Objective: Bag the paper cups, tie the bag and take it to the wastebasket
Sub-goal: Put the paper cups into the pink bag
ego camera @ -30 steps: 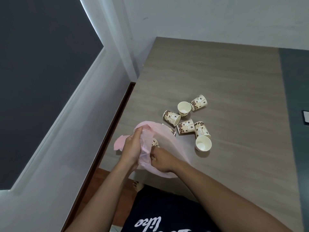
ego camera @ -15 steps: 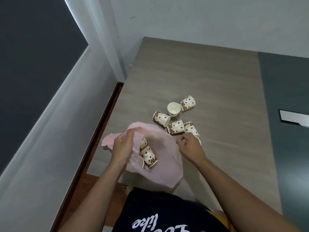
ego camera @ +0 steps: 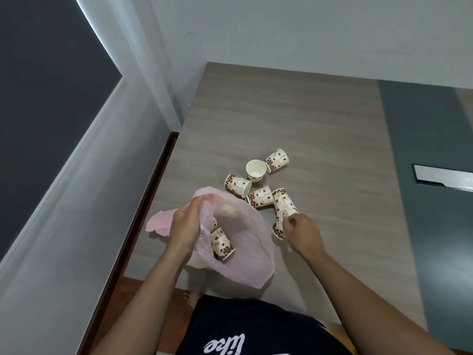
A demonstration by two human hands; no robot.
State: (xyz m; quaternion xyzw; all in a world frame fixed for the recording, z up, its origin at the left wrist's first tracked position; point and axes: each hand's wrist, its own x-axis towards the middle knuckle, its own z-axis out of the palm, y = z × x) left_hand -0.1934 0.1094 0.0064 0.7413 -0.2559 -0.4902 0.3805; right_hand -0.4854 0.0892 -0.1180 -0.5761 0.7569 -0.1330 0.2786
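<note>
The wooden table [ego camera: 320, 119] is lying under both my hands. My left hand [ego camera: 184, 226] is gripping the rim of the pink bag [ego camera: 248, 254], fingers curled on the plastic, holding its mouth open. My right hand [ego camera: 304, 233] is pinching one paper cup [ego camera: 279, 228] with curled fingertips. Five loose cups [ego camera: 259, 197] are lying just beyond this hand, and other cups [ego camera: 222, 244] are sitting inside the bag, next to my left palm

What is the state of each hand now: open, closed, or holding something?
Left hand: closed, gripping the rim of the pink bag.
Right hand: closed, pinching a paper cup beside the bag.
</note>
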